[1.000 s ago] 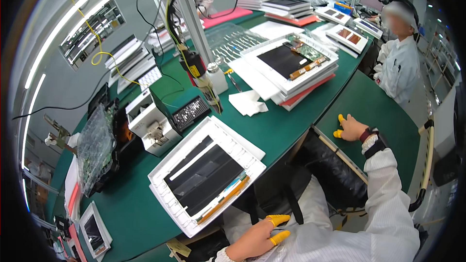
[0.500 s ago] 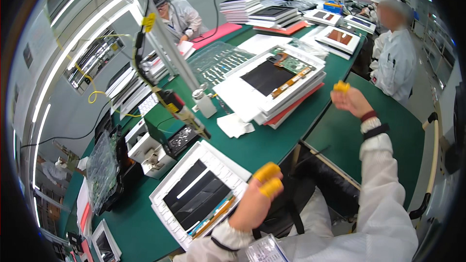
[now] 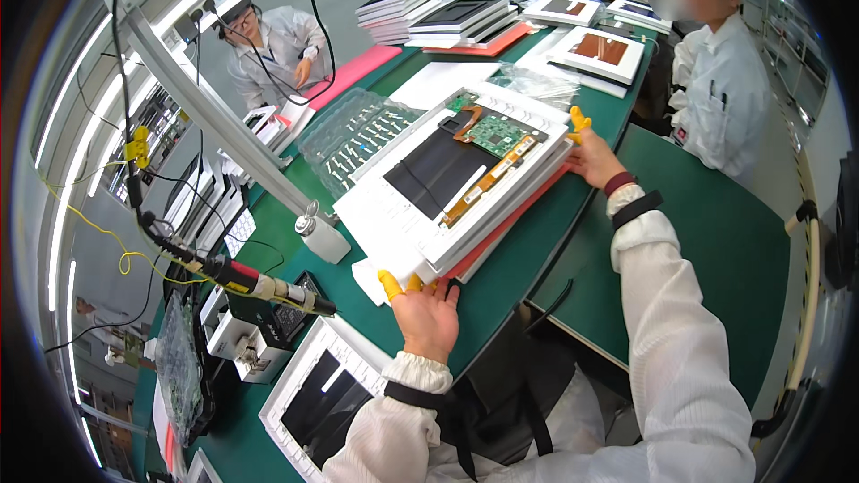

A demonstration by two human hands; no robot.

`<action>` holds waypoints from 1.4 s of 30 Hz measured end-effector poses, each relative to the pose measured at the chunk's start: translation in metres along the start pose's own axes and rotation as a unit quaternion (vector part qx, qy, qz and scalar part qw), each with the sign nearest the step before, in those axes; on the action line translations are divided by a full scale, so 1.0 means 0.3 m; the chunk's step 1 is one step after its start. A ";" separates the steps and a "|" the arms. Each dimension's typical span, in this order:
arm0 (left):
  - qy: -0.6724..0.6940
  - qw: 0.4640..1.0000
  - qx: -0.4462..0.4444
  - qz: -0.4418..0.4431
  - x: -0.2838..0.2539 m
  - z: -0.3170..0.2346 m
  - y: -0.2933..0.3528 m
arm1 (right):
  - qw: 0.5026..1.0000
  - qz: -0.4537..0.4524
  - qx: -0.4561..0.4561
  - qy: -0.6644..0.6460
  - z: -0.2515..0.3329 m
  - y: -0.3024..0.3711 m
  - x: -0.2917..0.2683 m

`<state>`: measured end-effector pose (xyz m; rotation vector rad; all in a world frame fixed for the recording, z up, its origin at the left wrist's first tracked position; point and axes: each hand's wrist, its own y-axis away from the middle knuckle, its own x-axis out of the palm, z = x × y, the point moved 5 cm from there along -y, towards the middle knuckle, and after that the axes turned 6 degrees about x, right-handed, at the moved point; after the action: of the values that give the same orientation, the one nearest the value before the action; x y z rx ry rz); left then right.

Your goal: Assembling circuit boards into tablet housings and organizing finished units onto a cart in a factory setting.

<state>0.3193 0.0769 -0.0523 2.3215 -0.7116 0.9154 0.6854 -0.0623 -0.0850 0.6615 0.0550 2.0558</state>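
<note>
A stack of white device frames (image 3: 394,237) lies on the green table in front of me. The top frame bears a black panel (image 3: 420,181), a green circuit board (image 3: 495,136) and an orange flex strip (image 3: 488,188). My left hand (image 3: 428,315) is palm up at the stack's near left corner, fingers spread, their yellow-cotted tips against the edge. At the right edge, my right hand (image 3: 595,159) touches the stack, one yellow-cotted finger stretched upward; its other fingers are partly hidden. Near my left forearm lies another white frame with a dark panel (image 3: 327,407).
A screwdriver-like tool (image 3: 268,286) hangs from a cable at left. Beside the stack stand a white pump bottle (image 3: 320,233) and a clear tray of small parts (image 3: 353,139). More device stacks (image 3: 394,13) stand farther back. Two co-workers (image 3: 277,49) sit at the table.
My left hand has moved up and forward from beside the near frame to the stack's corner. My right hand has come left to the stack's right edge. The head view has shifted.
</note>
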 end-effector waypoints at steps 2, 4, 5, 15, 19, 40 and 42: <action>0.009 1.000 -0.002 0.021 0.025 -0.008 -0.006 | 0.994 0.058 -0.029 0.087 0.042 -0.062 -0.056; -0.020 1.000 0.005 -0.014 0.033 -0.018 -0.006 | 0.988 0.105 -0.039 0.104 0.054 -0.058 0.013; -0.055 0.997 0.016 -0.048 0.016 -0.036 -0.010 | 0.989 0.118 -0.026 0.090 0.040 -0.013 0.098; -0.049 0.982 -0.136 -0.119 0.022 0.007 -0.059 | 0.972 0.128 0.134 0.146 0.081 -0.113 0.028; -0.070 0.981 -0.152 -0.100 0.034 -0.027 -0.057 | 0.966 0.140 0.197 0.093 0.058 -0.091 0.106; -0.053 0.995 -0.084 -0.007 0.093 -0.038 0.020 | 0.974 0.184 0.136 -0.004 0.106 0.067 0.080; -0.053 0.996 -0.069 -0.004 0.129 -0.052 0.049 | 0.975 0.187 0.121 0.009 0.205 0.139 0.111</action>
<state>0.3272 0.0660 -0.0102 2.2622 -0.7826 0.7200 0.6686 -0.0720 -0.0061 0.8538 0.2097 2.4421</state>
